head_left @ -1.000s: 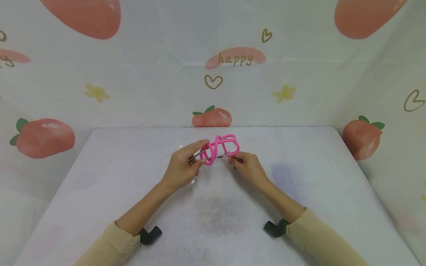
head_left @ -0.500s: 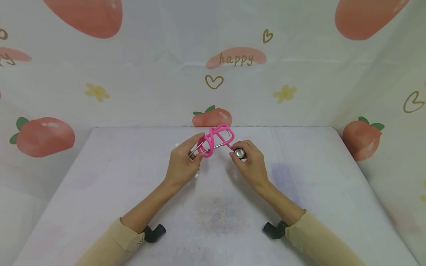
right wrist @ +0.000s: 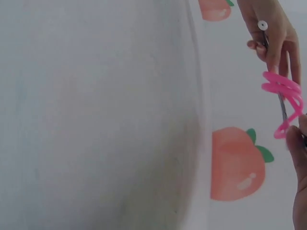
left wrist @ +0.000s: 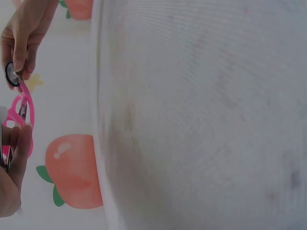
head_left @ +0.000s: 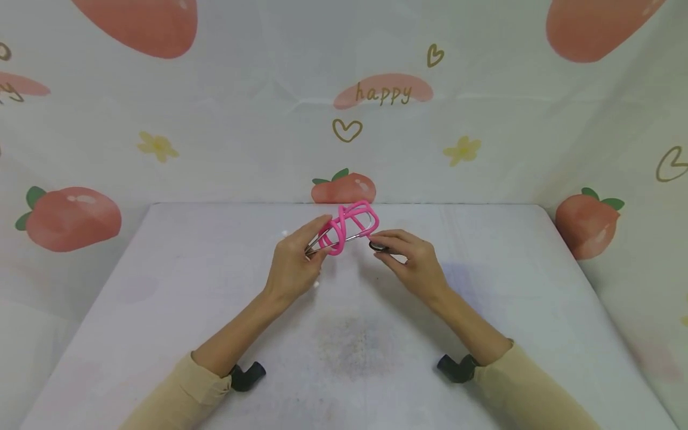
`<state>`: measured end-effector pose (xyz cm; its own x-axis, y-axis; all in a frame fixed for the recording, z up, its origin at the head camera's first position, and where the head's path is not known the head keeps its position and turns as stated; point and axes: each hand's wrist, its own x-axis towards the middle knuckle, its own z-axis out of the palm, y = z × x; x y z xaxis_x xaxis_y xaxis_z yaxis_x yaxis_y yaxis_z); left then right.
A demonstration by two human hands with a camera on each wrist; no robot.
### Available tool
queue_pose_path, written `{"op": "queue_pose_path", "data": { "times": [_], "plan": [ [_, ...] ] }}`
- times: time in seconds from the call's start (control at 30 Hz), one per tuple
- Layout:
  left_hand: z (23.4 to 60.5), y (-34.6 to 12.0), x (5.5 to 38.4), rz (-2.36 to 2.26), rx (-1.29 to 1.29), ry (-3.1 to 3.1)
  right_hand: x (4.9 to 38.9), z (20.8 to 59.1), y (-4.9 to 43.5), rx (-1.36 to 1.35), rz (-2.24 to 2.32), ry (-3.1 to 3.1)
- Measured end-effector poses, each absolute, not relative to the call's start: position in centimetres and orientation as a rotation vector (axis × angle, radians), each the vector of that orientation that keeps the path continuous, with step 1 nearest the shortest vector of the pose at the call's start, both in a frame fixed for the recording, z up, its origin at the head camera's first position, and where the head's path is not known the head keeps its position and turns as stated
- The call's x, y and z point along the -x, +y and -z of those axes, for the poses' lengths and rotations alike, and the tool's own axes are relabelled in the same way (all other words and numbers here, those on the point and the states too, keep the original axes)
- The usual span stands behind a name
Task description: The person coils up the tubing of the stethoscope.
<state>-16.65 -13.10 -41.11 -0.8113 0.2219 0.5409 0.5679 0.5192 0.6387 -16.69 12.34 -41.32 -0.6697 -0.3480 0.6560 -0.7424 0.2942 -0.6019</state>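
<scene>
A stethoscope with its pink tubing [head_left: 341, 230] wound in loops around its metal ear tubes is held up over the far part of the table. My left hand [head_left: 290, 266] grips the bundle at its left end, thumb below and fingers above. One white ear tip [right wrist: 262, 25] pokes out beside that hand in the right wrist view. Between thumb and fingers, my right hand [head_left: 419, 266] pinches the round chest piece [left wrist: 12, 74] at the tubing's right end. In the head view the chest piece is seen nearly edge-on and partly covered by the fingers.
Below the hands lies a pale, stained table cover [head_left: 344, 346]. A white curtain [head_left: 258, 119] printed with peaches, hearts and flowers stands behind the table's far edge. Black angled pieces [head_left: 248, 377] stick out at both sleeve cuffs.
Both hands have lifted the stethoscope slightly and tilted its right end up. The right hand has turned the chest piece, its silver face showing half a second ago and now edge-on.
</scene>
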Motion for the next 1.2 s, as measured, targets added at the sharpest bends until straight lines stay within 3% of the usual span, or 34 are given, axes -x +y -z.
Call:
{"op": "queue_pose_path", "data": {
  "times": [0.33,0.73,1.2],
  "plan": [
    [40.9,-13.2,16.4,1.21,0.755,-2.31,16.8,40.0,13.9,-1.062,-1.503,-2.184],
    [41.1,-13.4,16.0,1.243,0.9,-2.275,16.8,39.8,14.1,-0.84,-1.601,-2.135],
    [40.6,-13.4,15.5,1.2,0.985,-2.257,17.7,39.4,14.0,-0.598,-2.349,-2.382]
  ]
}}
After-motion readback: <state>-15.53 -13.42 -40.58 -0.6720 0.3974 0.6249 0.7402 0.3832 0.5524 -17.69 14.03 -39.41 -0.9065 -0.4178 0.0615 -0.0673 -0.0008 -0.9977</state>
